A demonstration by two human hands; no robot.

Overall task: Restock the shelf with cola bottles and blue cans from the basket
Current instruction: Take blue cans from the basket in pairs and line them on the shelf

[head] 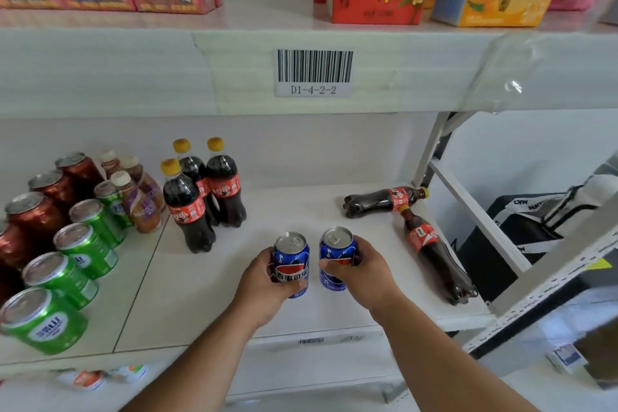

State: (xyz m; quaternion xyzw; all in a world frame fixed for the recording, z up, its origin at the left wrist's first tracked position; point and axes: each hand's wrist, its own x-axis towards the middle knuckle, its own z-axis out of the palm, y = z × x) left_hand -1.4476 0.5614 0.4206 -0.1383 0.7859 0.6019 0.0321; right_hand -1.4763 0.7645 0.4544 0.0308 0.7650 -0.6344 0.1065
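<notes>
My left hand [264, 281] grips a blue can [291, 257] and my right hand [363, 269] grips a second blue can [335, 249]. Both cans stand upright side by side near the front middle of the white shelf [301, 207]. Three cola bottles [200, 191] with yellow caps stand upright behind and to the left. Two more cola bottles lie on their sides at the right: one [384, 201] across the back, one [434, 254] pointing toward the front. The basket is not in view.
Green cans [83, 247], red-brown cans [36, 214] and small coffee bottles [140, 201] fill the shelf's left part. The upper shelf [133, 70] with a barcode label overhangs and carries red and yellow cartons. A metal bracket [431, 150] and a black bag [521, 231] are at the right.
</notes>
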